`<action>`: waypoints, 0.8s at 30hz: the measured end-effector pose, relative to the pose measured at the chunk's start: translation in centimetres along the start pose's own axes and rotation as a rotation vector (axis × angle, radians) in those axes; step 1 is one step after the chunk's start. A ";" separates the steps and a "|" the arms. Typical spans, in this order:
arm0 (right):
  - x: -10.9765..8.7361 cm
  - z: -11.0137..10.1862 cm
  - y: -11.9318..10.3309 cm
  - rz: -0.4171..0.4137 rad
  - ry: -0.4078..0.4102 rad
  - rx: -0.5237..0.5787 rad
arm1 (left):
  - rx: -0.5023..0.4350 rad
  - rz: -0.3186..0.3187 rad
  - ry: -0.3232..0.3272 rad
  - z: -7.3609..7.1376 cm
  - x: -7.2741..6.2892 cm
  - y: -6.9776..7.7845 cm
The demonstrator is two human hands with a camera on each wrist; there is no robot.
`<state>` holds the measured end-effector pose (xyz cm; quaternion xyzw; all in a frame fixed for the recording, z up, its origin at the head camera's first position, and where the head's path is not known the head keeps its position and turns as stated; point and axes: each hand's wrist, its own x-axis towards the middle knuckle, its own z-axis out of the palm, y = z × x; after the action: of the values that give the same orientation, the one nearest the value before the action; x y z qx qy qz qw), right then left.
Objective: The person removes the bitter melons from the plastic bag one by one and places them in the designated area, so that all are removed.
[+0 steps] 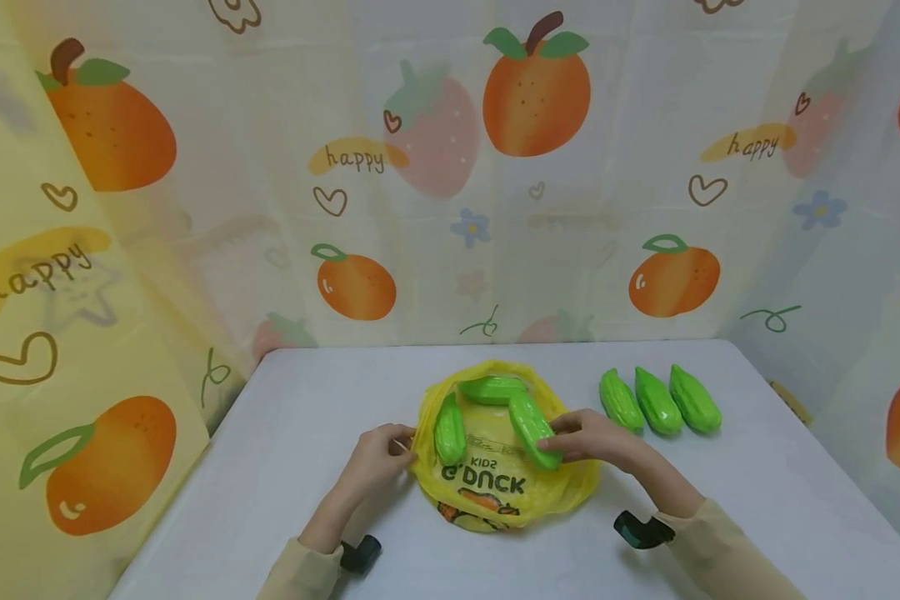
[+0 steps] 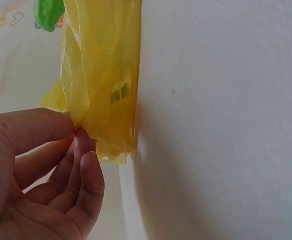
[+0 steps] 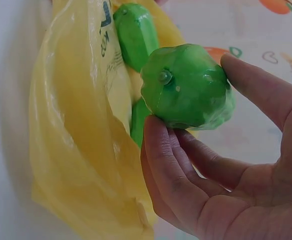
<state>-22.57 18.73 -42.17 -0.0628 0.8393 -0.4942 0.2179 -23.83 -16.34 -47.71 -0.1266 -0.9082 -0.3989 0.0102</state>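
Observation:
A yellow plastic bag (image 1: 558, 493) lies open on the table, its printed inside showing dark letters. My left hand (image 1: 378, 458) pinches the bag's left rim between thumb and fingertips. In the left wrist view, the thin yellow film (image 2: 98, 65) is bunched at those fingertips. Over the bag's right part, my right hand (image 1: 588, 435) grips a shiny green ribbed bitter melon (image 1: 527, 421) between thumb and fingers. The right wrist view shows its blunt end (image 3: 186, 87) facing the camera. Two more bitter melons are in the bag, one on the left (image 1: 450, 432) and one at the back (image 1: 487, 389).
Three similar green bitter melons lie side by side at the table's back right, the nearest to the bag (image 1: 620, 400) on the left of the row. The white table (image 1: 330, 392) ends at a fruit-printed curtain (image 1: 435, 275) behind and at the sides.

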 end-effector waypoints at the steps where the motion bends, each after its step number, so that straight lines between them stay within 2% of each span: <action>1: -0.1 -0.1 0.1 0.001 0.002 0.000 | 0.002 0.002 0.000 0.0 0.0 0.0; 13: -1.6 -1.1 0.7 0.048 0.058 -0.045 | 0.001 -0.011 -0.001 0.0 0.0 0.0; 24: -3.5 -2.8 1.5 0.053 0.063 -0.069 | 0.000 -0.016 -0.011 0.0 0.0 0.0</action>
<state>-20.48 22.84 -41.24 -0.0323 0.8637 -0.4607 0.2020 -23.86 -16.32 -47.70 -0.1218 -0.9092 -0.3982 0.0020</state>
